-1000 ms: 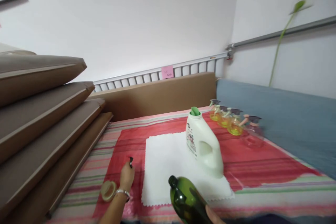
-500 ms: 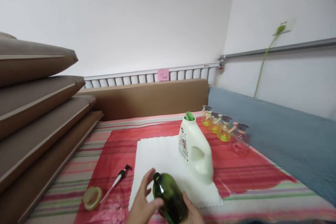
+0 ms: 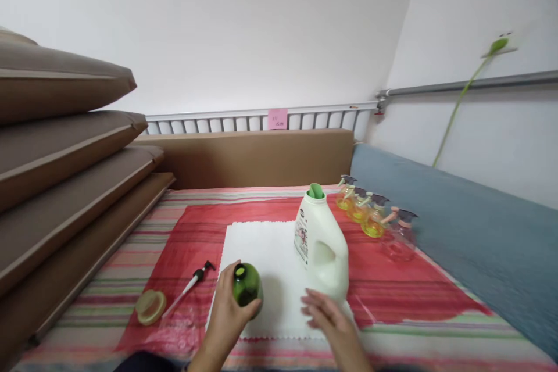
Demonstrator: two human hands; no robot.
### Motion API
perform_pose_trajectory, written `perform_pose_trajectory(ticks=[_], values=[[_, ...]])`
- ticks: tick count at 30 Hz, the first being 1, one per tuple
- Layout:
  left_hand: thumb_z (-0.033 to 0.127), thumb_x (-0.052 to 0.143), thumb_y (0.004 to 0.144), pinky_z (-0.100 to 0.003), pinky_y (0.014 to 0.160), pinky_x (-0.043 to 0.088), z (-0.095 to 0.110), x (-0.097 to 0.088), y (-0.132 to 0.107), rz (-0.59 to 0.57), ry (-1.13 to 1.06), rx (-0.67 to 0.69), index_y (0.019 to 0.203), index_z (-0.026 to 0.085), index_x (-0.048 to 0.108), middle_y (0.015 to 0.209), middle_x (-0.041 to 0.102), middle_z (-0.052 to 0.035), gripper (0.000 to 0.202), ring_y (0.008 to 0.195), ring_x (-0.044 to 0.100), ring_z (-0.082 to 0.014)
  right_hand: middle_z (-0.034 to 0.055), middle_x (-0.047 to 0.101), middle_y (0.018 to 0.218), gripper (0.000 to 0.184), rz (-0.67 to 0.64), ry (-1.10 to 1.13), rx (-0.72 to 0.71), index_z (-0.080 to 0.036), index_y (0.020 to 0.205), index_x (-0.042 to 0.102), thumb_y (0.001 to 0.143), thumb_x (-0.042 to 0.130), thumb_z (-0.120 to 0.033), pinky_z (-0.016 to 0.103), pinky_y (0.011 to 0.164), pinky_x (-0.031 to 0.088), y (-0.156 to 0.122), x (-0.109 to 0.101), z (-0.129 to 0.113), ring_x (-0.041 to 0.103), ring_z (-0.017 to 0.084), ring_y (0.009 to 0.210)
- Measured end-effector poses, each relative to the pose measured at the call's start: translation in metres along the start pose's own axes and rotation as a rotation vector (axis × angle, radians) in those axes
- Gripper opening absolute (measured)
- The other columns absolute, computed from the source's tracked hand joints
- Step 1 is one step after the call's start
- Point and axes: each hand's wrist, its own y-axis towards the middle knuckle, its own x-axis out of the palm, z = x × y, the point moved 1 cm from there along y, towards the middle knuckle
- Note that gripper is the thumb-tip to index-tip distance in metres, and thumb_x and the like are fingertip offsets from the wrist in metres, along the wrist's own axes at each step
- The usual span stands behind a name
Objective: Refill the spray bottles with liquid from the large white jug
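A dark green bottle (image 3: 247, 286) with no cap stands near the front of a white cloth (image 3: 274, 256). My left hand (image 3: 231, 302) is wrapped round it, thumb in front and fingers along its left side. My right hand (image 3: 329, 319) is off the bottle, fingers apart, close to the base of a big pale green jug (image 3: 325, 250). The jug is uncapped, and a green spout shows in its mouth. Left of the cloth lie a black and white pump head (image 3: 194, 282) with its tube and a round cream-coloured cap (image 3: 150, 307).
Several spray bottles (image 3: 374, 221), some with yellow liquid, line the right side of the red sheet (image 3: 370, 279). Large brown cushions (image 3: 74, 133) are stacked at the left. A brown panel (image 3: 261, 157) stands at the back before a radiator, and a blue-grey bolster (image 3: 436, 197) runs along the right.
The green bottle has gone from tilted in both hands to upright on the cloth, further left. My right hand has let go of it and moved right, near the jug.
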Motion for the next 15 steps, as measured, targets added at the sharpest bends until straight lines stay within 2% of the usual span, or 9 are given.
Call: perform_pose_trajectory(ticks=[3, 4, 6, 10, 12, 15], values=[[0.017, 0.071, 0.054, -0.046, 0.105, 0.032, -0.012, 0.004, -0.004, -0.068, 0.028, -0.005, 0.119, 0.019, 0.051, 0.123, 0.053, -0.0111, 0.068, 0.118, 0.047, -0.0287, 0.0026, 0.065, 0.113, 0.048, 0.271, -0.173, -0.209, -0.025, 0.104, 0.061, 0.062, 0.076, -0.042, 0.032, 0.096, 0.040, 0.013, -0.028, -0.047, 0.053, 0.023, 0.112], [0.018, 0.070, 0.056, -0.046, 0.105, 0.032, -0.014, 0.005, -0.006, -0.086, 0.027, -0.005, 0.119, 0.019, 0.051, 0.124, 0.052, -0.0114, 0.066, 0.119, 0.047, -0.0282, 0.0053, 0.061, 0.120, 0.054, 0.342, -0.310, -0.274, -0.023, 0.110, 0.057, 0.063, 0.073, -0.045, 0.034, 0.096, 0.040, 0.018, -0.033, -0.060, 0.052, 0.025, 0.113], [0.023, 0.068, 0.064, -0.045, 0.104, 0.033, -0.016, 0.007, -0.009, -0.106, 0.017, 0.001, 0.119, 0.020, 0.052, 0.124, 0.052, -0.0119, 0.058, 0.118, 0.047, -0.0270, 0.0077, 0.060, 0.121, 0.060, 0.386, -0.398, -0.297, -0.021, 0.112, 0.055, 0.061, 0.072, -0.047, 0.035, 0.092, 0.044, 0.031, -0.037, -0.078, 0.053, 0.027, 0.111], [0.034, 0.060, 0.076, -0.046, 0.098, 0.038, -0.009, 0.008, -0.007, -0.055, -0.013, -0.011, 0.109, 0.022, 0.060, 0.112, 0.060, -0.0110, 0.036, 0.108, 0.053, -0.0260, 0.0057, 0.071, 0.090, 0.045, 0.335, -0.530, -0.262, -0.018, 0.093, 0.063, 0.059, 0.070, -0.047, 0.031, 0.068, 0.050, 0.054, -0.030, -0.083, 0.063, 0.027, 0.083], [0.034, 0.061, 0.076, -0.045, 0.097, 0.039, -0.007, 0.011, -0.004, 0.008, -0.027, -0.030, 0.102, 0.022, 0.063, 0.107, 0.062, -0.0106, 0.029, 0.105, 0.054, -0.0259, 0.0040, 0.070, 0.071, 0.039, 0.313, -0.614, -0.240, -0.017, 0.080, 0.064, 0.057, 0.071, -0.048, 0.031, 0.057, 0.046, 0.062, -0.025, -0.082, 0.061, 0.026, 0.068], [0.030, 0.062, 0.074, -0.044, 0.097, 0.039, -0.007, 0.020, 0.000, 0.070, -0.043, -0.057, 0.099, 0.021, 0.065, 0.107, 0.062, -0.0111, 0.027, 0.105, 0.054, -0.0259, 0.0004, 0.061, 0.052, 0.033, 0.305, -0.729, -0.241, -0.019, 0.061, 0.058, 0.057, 0.070, -0.050, 0.029, 0.050, 0.039, 0.072, -0.016, -0.087, 0.054, 0.022, 0.054]])
